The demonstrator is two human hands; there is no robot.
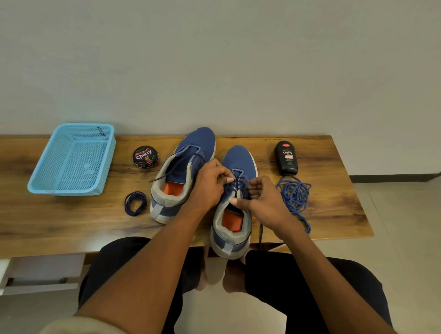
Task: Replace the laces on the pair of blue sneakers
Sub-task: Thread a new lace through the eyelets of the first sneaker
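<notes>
Your left hand (210, 185) is pinching the dark lace (237, 185) of the right sneaker (235, 204), which is overhanging the counter's (64, 226) near edge. Your right hand (264, 202) is gripping that sneaker's collar and lace. The left sneaker (181, 174) is sitting just beside it, with a tangled blue lace (295, 196) lying toward the right edge.

blue sneakers (189, 173) side by side, partly laced
</notes>
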